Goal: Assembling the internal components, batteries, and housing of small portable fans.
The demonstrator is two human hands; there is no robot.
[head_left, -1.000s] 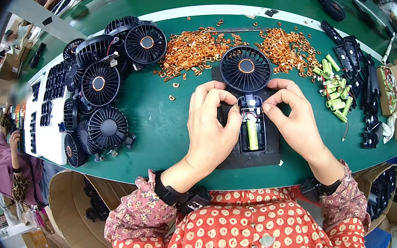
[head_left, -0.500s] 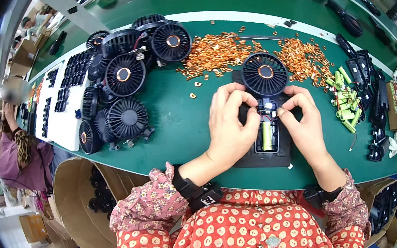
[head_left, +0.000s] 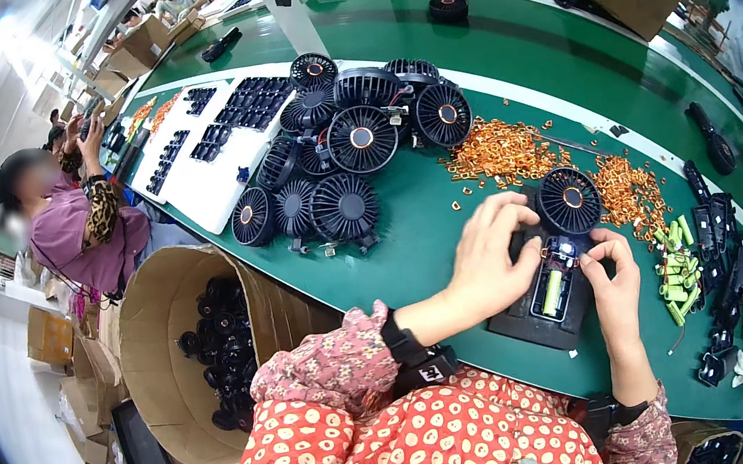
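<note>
A small black handheld fan (head_left: 569, 201) lies face up on a dark mat (head_left: 522, 325), its round grille away from me. Its handle is uncovered, showing a green battery cell (head_left: 552, 293) and wiring near the neck. From the left, my left hand (head_left: 494, 259) is closed on the fan, fingers curled beside the grille and thumb against the handle's edge. My right hand (head_left: 614, 281) grips the handle's other edge near the neck with thumb and bent fingers. What the fingertips press on is partly hidden.
Fan heads (head_left: 362, 138) are heaped at left beside white trays (head_left: 223, 190) of black parts. Orange pieces (head_left: 505, 149) lie beyond the fan; green cells (head_left: 678, 273) and black casings (head_left: 721, 282) at right. A cardboard bin (head_left: 150, 352) stands lower left; a co-worker (head_left: 79, 231) sits beyond.
My view has swung left, so the table and hands appear farther right and lower. Both hands stay at the fan, the left fingers now more along its left side.
</note>
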